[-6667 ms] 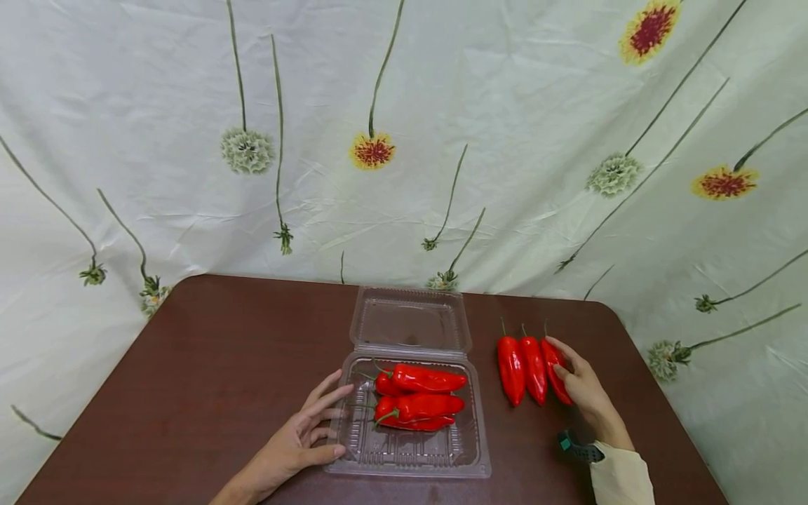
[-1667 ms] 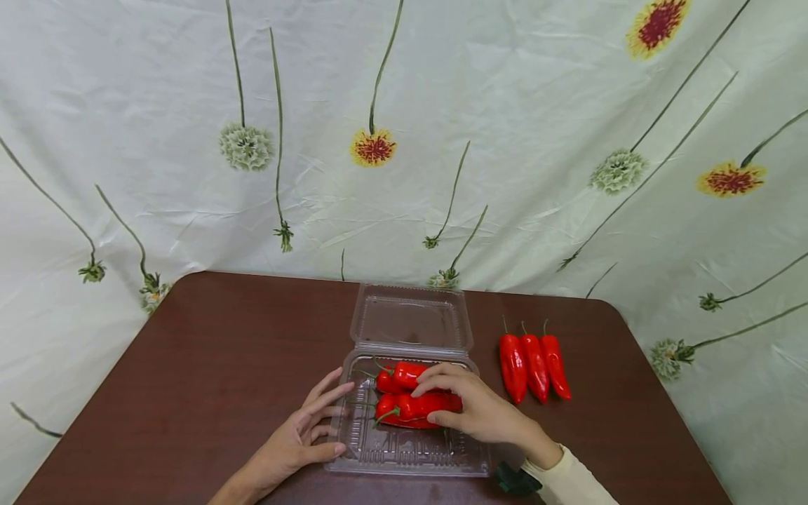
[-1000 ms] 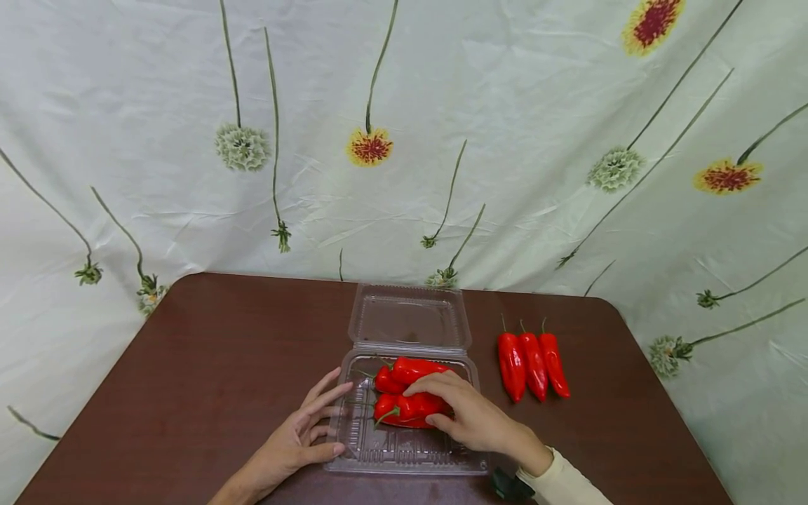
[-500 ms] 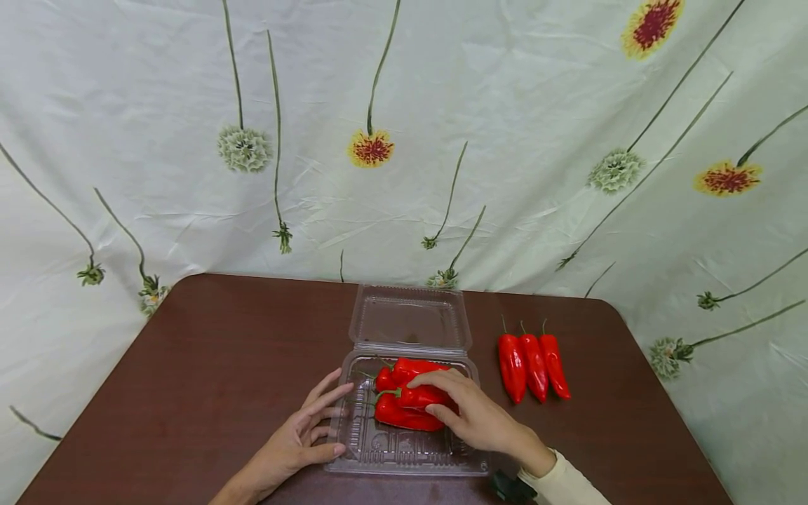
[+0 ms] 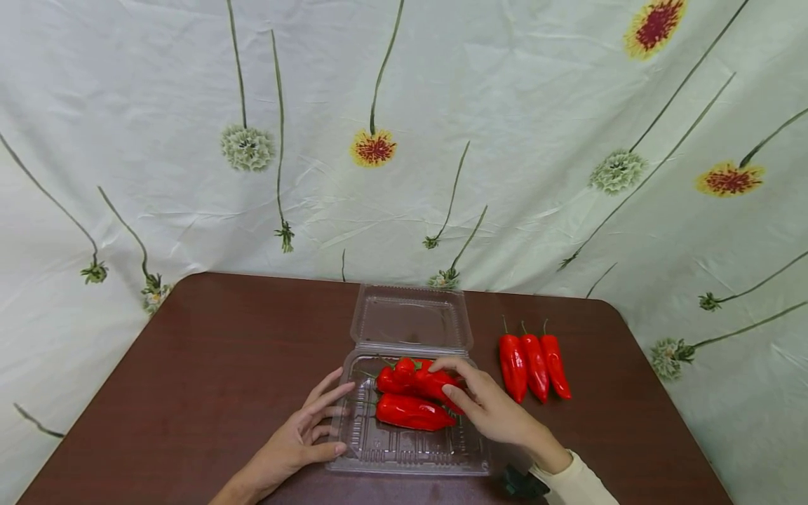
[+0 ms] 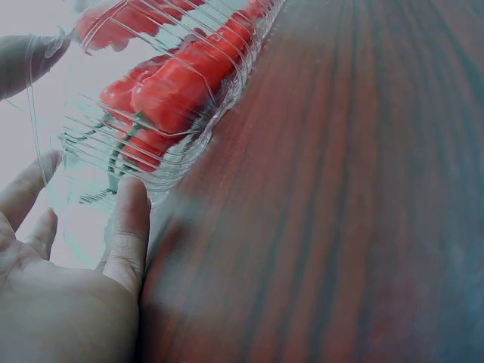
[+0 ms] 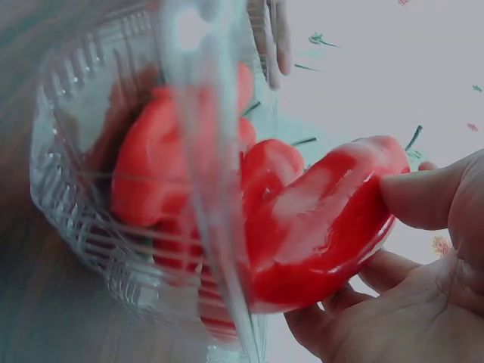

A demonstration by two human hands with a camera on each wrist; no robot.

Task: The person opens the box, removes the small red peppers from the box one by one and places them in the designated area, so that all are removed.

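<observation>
An open clear plastic clamshell container (image 5: 404,467) holds several glossy red chili peppers. My right hand (image 5: 501,417) pinches one red pepper (image 7: 325,219) between thumb and fingers, above the peppers at the back of the tray. In the right wrist view the held pepper slants over the container's rim. Another red pepper (image 5: 413,412) lies crosswise in front of it, on the tray floor. With fingers spread and fairly straight, my left hand (image 5: 297,438) touches the container's left side. The back peppers are partly hidden by the held one.
To the right of the container, three red peppers (image 5: 535,368) lie side by side on the brown table (image 5: 252,337), stems pointing away. The container's lid (image 5: 410,319) lies folded back behind the tray. A flowered white cloth (image 5: 404,84) hangs behind the table.
My right hand has moved from the rightmost table pepper to the container. It has shifted a pepper off the front one toward the back right. The left hand has stayed put.
</observation>
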